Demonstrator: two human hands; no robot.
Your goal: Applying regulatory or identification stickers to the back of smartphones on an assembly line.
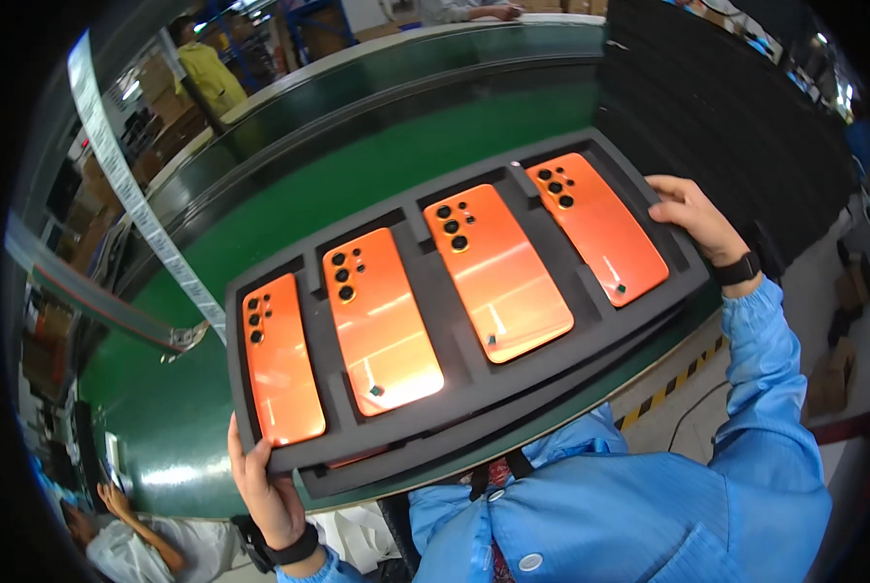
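Observation:
A dark grey foam tray (498,386) is held tilted between my two hands, with several orange phones in its cut-outs, camera sides up. The leftmost phone (285,364) lies close to my left hand; the rightmost phone (605,228) is nearest my right. My left hand (262,496) grips the near left corner, thumb on top of the rim and fingers partly hidden beneath. At the right end, my right hand (693,216) is closed round the tray's edge. Below it shows a second foam tray (386,472), with a sliver of orange in it.
A green-topped conveyor or bench (192,447) runs beneath the trays. A printed metal strip (143,194) slants down at the left. Black panelling (727,126) stands at the right. Another person's hand (116,502) is at the lower left; a person in yellow (208,78) stands far back.

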